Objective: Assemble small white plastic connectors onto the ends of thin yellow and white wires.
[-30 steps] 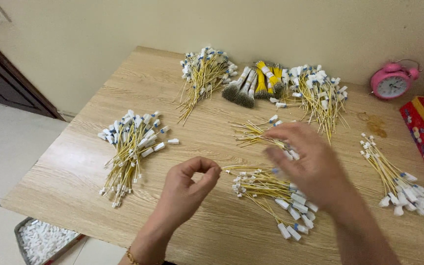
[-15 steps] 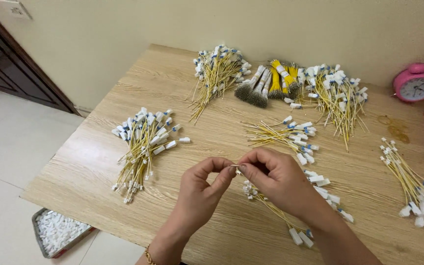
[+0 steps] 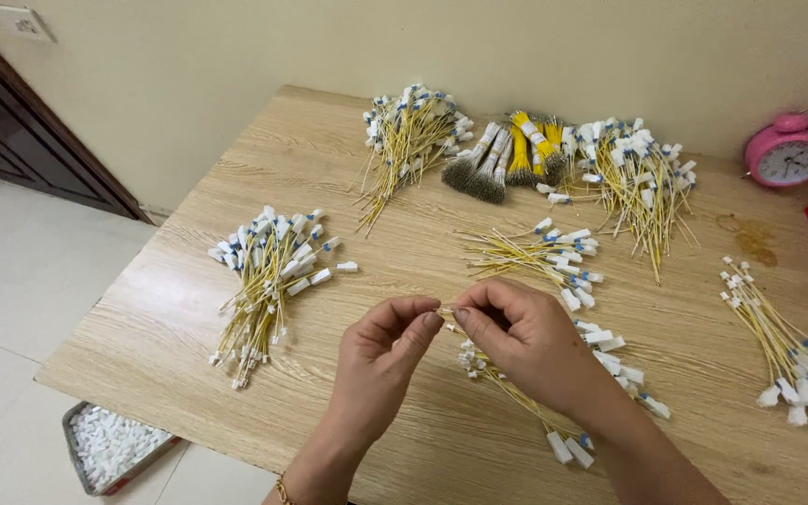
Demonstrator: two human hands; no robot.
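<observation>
- Left hand (image 3: 381, 351): thumb and forefinger pinched narrow on one end of a thin yellow wire (image 3: 448, 311), fingertips meeting those of the other hand.
- Right hand (image 3: 526, 341): fingers pinched on the same wire from the other side; palm lies over a pile beneath it.
- Wire: held between both hands just above the surface (image 3: 180, 327); mostly hidden by the fingers.
- Near pile (image 3: 600, 374): yellow wires with white end connectors, under and to the right of the right hand, some touching the wrist.
- Middle pile (image 3: 540, 254): same kind of wires, just beyond the hands.
- Left pile (image 3: 268, 276): fanned bundle, well left of the left hand.
- Far piles (image 3: 409, 140): one beyond the left hand, another (image 3: 638, 178) beyond the right hand, both near the wall.
- Bare bundles (image 3: 507, 159): taped yellow wires with frayed metal ends, between the two far piles.
- Right pile (image 3: 792, 351): well right of the right hand, near the surface edge.
- Clock (image 3: 787, 154): pink alarm type, far right corner.
- Tray (image 3: 109, 444): on the floor below the left hand, filled with small white pieces.
</observation>
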